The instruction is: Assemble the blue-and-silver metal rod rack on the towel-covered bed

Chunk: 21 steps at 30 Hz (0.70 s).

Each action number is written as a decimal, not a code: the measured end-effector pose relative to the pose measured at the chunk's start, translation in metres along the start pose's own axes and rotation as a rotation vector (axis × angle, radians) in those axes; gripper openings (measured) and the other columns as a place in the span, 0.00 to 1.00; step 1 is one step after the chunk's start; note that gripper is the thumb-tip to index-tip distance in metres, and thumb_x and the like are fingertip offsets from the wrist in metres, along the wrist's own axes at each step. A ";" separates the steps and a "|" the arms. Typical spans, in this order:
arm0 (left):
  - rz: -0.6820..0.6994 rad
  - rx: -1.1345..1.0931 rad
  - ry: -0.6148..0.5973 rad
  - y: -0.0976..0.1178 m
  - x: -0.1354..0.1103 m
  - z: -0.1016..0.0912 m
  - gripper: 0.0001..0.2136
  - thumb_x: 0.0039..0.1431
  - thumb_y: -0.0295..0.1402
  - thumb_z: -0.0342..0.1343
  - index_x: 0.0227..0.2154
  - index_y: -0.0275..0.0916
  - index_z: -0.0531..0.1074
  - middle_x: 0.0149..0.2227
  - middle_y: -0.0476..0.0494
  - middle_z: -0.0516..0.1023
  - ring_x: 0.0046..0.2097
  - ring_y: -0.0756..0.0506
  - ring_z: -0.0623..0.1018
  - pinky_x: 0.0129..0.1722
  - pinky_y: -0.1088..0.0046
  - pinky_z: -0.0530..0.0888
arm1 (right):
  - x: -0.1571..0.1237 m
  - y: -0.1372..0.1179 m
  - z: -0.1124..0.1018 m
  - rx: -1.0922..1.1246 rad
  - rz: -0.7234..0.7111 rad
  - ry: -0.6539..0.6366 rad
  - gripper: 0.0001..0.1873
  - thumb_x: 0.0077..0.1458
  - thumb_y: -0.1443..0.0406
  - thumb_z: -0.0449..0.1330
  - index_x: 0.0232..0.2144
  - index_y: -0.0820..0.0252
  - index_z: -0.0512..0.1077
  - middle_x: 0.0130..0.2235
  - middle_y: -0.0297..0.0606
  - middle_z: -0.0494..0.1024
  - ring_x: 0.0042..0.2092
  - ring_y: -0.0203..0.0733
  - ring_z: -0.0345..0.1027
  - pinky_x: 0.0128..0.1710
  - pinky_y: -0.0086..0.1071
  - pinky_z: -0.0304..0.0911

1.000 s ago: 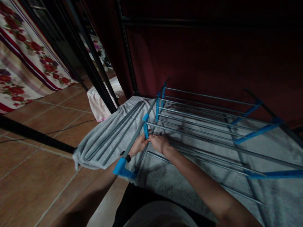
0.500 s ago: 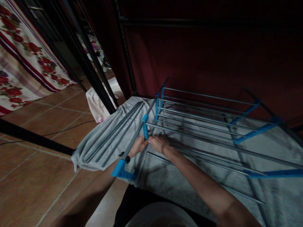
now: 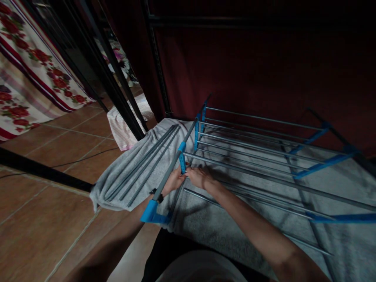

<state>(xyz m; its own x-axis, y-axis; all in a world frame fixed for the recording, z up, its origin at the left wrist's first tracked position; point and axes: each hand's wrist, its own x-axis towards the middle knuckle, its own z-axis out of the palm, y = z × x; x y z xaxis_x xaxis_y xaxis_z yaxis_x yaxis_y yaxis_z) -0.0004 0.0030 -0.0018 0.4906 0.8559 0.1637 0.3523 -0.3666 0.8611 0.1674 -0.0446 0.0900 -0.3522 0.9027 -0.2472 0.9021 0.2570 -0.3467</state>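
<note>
A drying rack of grey metal rods (image 3: 258, 143) and blue plastic connectors lies flat on a grey towel (image 3: 205, 219) on the floor. My left hand (image 3: 173, 181) is closed around the grey side tube just below a blue connector (image 3: 182, 158). My right hand (image 3: 199, 176) is closed on the end of a thin metal rod right beside that connector. The two hands nearly touch. Several loose grey rods (image 3: 147, 164) lie on the towel to the left of the side tube.
Brown floor tiles (image 3: 58, 219) spread to the left. A black frame bar (image 3: 44, 170) crosses the floor and slanted black posts (image 3: 117, 94) rise behind it. A pink-white cloth (image 3: 120, 125) lies by the posts. A flowered fabric (image 3: 29, 86) hangs far left; dark red fabric (image 3: 264, 70) stands behind the rack.
Both hands stay at the blue connector with only slight shifts of the fingers. The view has drifted a little.
</note>
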 end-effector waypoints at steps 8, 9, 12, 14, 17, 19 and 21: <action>0.037 -0.140 -0.108 0.007 0.000 -0.013 0.25 0.61 0.28 0.58 0.61 0.35 0.63 0.56 0.33 0.79 0.57 0.37 0.78 0.59 0.57 0.75 | -0.032 0.017 -0.004 -0.061 -0.063 0.153 0.27 0.72 0.61 0.50 0.69 0.59 0.57 0.57 0.49 0.76 0.58 0.49 0.71 0.58 0.40 0.64; 0.036 -0.180 -0.135 0.007 -0.001 -0.016 0.28 0.60 0.29 0.59 0.63 0.35 0.61 0.56 0.33 0.78 0.57 0.37 0.78 0.58 0.58 0.76 | -0.044 0.020 -0.001 -0.083 -0.080 0.210 0.26 0.72 0.64 0.49 0.69 0.60 0.58 0.58 0.49 0.75 0.59 0.48 0.69 0.60 0.40 0.62; -0.007 -0.241 -0.158 0.006 -0.007 -0.021 0.31 0.56 0.28 0.61 0.63 0.36 0.62 0.57 0.34 0.78 0.57 0.37 0.78 0.58 0.57 0.76 | -0.086 0.030 0.023 -0.139 -0.068 0.313 0.25 0.71 0.70 0.45 0.66 0.61 0.64 0.56 0.49 0.75 0.59 0.47 0.67 0.63 0.41 0.59; -0.040 -0.224 -0.148 0.002 -0.012 -0.021 0.27 0.55 0.27 0.60 0.59 0.37 0.68 0.55 0.35 0.79 0.56 0.37 0.79 0.57 0.56 0.76 | -0.112 0.037 0.052 -0.124 -0.023 0.297 0.24 0.70 0.71 0.46 0.64 0.60 0.68 0.53 0.47 0.76 0.55 0.46 0.69 0.61 0.41 0.62; -0.068 -0.195 -0.132 -0.006 -0.015 -0.016 0.22 0.55 0.31 0.60 0.54 0.39 0.72 0.53 0.37 0.80 0.53 0.38 0.80 0.58 0.53 0.76 | -0.140 0.047 0.098 -0.087 0.140 0.279 0.22 0.70 0.68 0.50 0.62 0.62 0.70 0.55 0.49 0.75 0.57 0.49 0.69 0.62 0.43 0.63; -0.079 -0.204 -0.116 -0.010 -0.016 -0.012 0.22 0.55 0.36 0.62 0.54 0.41 0.72 0.53 0.38 0.81 0.53 0.38 0.80 0.58 0.52 0.76 | -0.149 0.052 0.120 -0.077 0.217 0.277 0.21 0.70 0.68 0.51 0.61 0.62 0.70 0.57 0.50 0.74 0.58 0.50 0.68 0.63 0.44 0.63; -0.097 -0.211 -0.106 -0.012 -0.014 -0.011 0.24 0.54 0.42 0.64 0.54 0.42 0.72 0.53 0.39 0.81 0.53 0.38 0.81 0.58 0.50 0.76 | -0.152 0.054 0.131 -0.089 0.246 0.276 0.21 0.69 0.71 0.49 0.59 0.62 0.72 0.56 0.49 0.74 0.59 0.50 0.68 0.63 0.45 0.62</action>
<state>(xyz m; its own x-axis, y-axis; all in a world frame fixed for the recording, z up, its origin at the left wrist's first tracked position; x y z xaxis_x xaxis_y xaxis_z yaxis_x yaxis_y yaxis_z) -0.0205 -0.0008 -0.0094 0.5471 0.8364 0.0340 0.2329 -0.1910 0.9536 0.2371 -0.2131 -0.0094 -0.0528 0.9970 -0.0559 0.9738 0.0390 -0.2241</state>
